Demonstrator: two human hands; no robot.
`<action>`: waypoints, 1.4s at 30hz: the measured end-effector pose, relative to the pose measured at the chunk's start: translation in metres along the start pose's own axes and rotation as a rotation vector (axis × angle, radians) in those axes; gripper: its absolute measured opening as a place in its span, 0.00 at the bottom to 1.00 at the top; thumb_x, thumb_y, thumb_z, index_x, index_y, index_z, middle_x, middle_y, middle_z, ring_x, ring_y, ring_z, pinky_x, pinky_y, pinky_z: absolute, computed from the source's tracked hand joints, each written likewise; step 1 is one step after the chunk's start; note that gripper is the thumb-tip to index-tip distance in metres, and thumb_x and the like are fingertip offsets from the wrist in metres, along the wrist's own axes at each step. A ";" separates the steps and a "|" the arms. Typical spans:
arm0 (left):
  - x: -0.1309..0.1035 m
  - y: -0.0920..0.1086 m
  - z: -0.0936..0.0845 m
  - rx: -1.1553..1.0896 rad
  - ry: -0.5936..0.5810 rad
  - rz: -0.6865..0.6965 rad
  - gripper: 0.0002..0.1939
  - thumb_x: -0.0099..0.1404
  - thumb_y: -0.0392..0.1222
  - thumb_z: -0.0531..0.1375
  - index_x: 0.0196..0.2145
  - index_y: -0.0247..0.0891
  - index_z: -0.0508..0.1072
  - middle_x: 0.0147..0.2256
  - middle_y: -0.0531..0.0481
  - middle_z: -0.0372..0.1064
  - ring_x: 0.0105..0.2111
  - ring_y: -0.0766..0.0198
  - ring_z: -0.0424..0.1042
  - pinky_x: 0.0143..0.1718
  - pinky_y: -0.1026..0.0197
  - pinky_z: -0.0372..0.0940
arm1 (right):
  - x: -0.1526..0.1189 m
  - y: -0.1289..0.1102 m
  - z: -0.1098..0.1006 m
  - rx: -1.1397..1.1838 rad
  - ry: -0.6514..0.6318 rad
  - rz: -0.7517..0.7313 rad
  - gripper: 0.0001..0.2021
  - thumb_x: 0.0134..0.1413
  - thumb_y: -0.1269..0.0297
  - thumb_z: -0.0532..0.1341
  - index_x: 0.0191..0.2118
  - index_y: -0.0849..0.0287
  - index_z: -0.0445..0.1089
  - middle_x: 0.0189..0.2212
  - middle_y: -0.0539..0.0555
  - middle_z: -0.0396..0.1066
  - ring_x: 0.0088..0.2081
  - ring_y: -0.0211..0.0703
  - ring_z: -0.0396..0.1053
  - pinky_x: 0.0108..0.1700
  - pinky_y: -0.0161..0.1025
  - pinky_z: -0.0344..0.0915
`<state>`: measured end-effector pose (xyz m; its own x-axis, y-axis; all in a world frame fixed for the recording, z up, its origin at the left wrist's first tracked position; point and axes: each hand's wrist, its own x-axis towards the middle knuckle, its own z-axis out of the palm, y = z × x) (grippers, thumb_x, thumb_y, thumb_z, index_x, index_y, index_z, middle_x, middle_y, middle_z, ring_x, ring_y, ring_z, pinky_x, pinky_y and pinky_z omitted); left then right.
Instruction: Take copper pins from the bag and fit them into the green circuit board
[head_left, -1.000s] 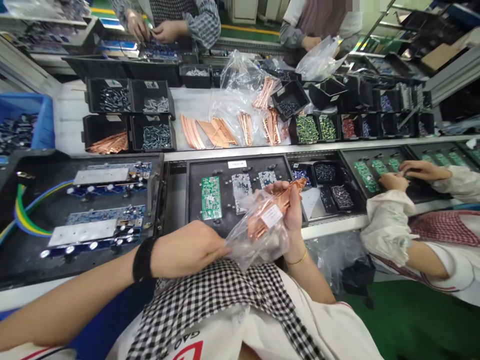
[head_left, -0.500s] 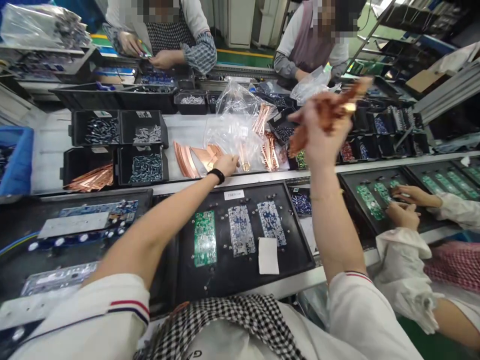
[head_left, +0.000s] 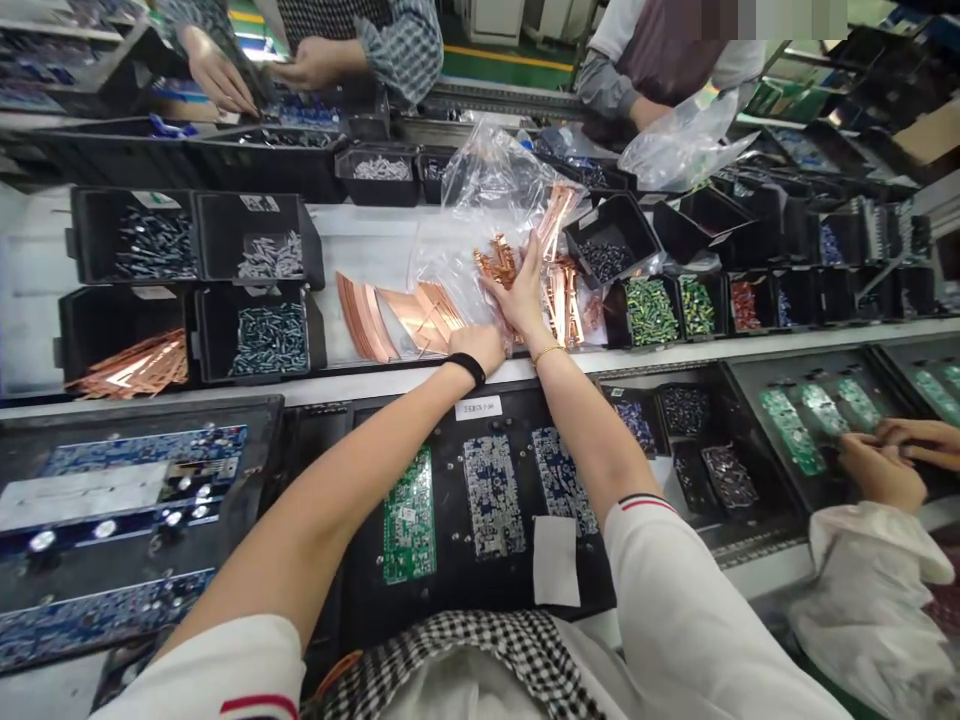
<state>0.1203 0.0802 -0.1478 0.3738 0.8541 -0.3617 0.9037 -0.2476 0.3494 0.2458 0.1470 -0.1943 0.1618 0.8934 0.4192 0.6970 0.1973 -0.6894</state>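
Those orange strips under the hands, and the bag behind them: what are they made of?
The strips look like bare copper sheet: orange-pink, with a shiny metallic glint. The bag looks like thin clear plastic film: see-through, crinkled, with glossy highlights. The right hand rests on smaller copper-coloured pieces.

Black bins of screws (head_left: 271,338) and copper strips (head_left: 135,366) line the counter (head_left: 375,240), beside bins of green (head_left: 651,310) and red components (head_left: 744,303). A green circuit board (head_left: 410,516) and two blue-grey boards (head_left: 493,494) lie in a black tray (head_left: 450,590). Co-workers' hands (head_left: 881,470) work nearby.
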 end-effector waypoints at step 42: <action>-0.183 0.074 0.063 0.114 0.088 0.631 0.13 0.75 0.37 0.54 0.50 0.30 0.74 0.45 0.40 0.69 0.45 0.54 0.71 0.44 0.57 0.67 | -0.263 -0.036 -0.223 -0.707 -0.515 -0.070 0.16 0.67 0.75 0.50 0.49 0.65 0.73 0.45 0.62 0.70 0.49 0.51 0.60 0.52 0.44 0.63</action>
<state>0.1322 -0.1237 -0.1102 0.8263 0.5616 -0.0433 0.5343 -0.7572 0.3758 0.3334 -0.1848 -0.1478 -0.1142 0.9934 0.0105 0.9907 0.1147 -0.0726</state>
